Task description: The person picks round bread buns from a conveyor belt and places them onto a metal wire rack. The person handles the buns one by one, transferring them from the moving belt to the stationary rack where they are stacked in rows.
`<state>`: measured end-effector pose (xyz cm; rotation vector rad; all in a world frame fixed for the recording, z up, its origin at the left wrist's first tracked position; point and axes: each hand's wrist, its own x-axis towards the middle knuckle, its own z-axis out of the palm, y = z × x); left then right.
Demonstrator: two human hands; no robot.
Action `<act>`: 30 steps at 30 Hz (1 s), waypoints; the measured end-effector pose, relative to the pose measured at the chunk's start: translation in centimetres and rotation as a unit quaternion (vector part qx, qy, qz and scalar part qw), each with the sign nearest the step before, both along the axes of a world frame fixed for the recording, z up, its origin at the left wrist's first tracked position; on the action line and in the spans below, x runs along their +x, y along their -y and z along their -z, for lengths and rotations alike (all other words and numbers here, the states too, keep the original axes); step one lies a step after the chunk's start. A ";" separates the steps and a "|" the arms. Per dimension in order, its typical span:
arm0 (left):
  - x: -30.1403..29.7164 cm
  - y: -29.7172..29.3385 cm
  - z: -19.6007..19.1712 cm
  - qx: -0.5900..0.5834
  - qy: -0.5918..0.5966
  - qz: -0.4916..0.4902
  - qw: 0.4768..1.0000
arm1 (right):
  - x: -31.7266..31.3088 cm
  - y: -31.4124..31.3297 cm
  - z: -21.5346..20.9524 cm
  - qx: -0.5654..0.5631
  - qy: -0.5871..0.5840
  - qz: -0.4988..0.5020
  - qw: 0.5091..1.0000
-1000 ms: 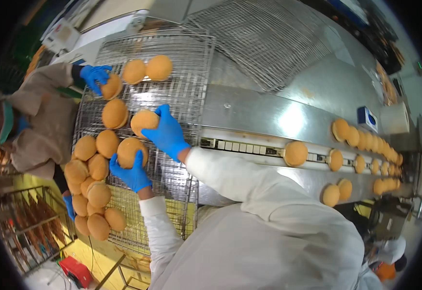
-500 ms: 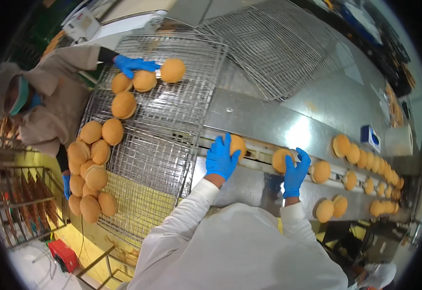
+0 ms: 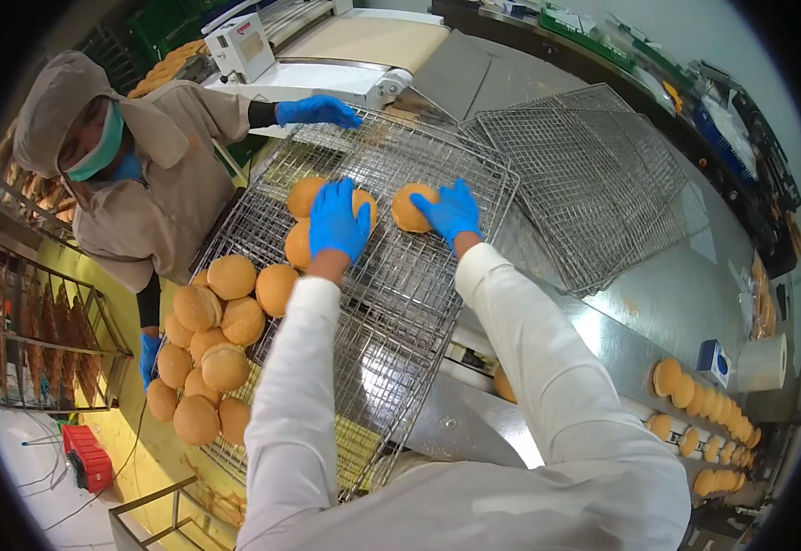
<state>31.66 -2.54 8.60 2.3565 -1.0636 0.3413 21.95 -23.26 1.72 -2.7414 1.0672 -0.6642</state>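
Note:
My left hand (image 3: 339,220), in a blue glove, is over the wire rack (image 3: 400,275) with fingers and thumb around a round golden bun (image 3: 366,204). The fingers cover much of that bun. To its right my right hand (image 3: 453,213), also gloved, has its fingers apart, its thumb on the edge of another bun (image 3: 411,208) lying on the rack. Close to my left hand lie two more, a far bun (image 3: 305,196) and a nearer bun (image 3: 298,244). Several piled buns (image 3: 224,367) cover the rack's left side.
A co-worker (image 3: 143,184) stands at the left, one gloved hand (image 3: 319,111) by the rack's far edge, the other beside the pile. Stacked wire racks (image 3: 593,174) lie on the metal table (image 3: 639,312). Rows of buns (image 3: 703,399) sit at the right, some on a conveyor.
Both my hands have moved from buns on the conveyor, left and away, to buns on the rack. The view has turned left. The co-worker's far hand has come off the buns.

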 end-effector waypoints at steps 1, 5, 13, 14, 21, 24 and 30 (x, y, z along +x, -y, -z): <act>2.3 -0.9 0.6 0.092 0.012 0.012 0.996 | 1.0 -1.8 -1.0 0.107 -0.029 -0.042 0.993; 7.3 -1.9 1.0 0.334 -0.070 0.096 0.935 | -2.3 -8.8 -4.1 0.376 0.017 -0.143 0.915; 4.9 0.6 -2.1 0.356 -0.167 0.143 0.908 | -25.5 -9.8 -2.1 0.543 0.354 -0.081 0.757; 4.9 -0.4 -1.0 0.267 -0.143 0.176 0.937 | -29.4 -9.0 -1.5 0.560 0.329 -0.061 0.758; -20.8 0.4 1.3 -0.191 -0.556 0.144 0.796 | -44.0 -11.4 0.4 0.225 0.184 0.153 0.945; -30.1 0.7 6.8 -0.160 -0.468 0.074 0.866 | -42.7 -12.1 -1.8 0.215 0.256 0.156 0.929; -32.6 0.7 7.3 0.061 -0.285 -0.042 0.956 | -40.5 -10.7 -3.8 0.254 0.328 0.078 0.907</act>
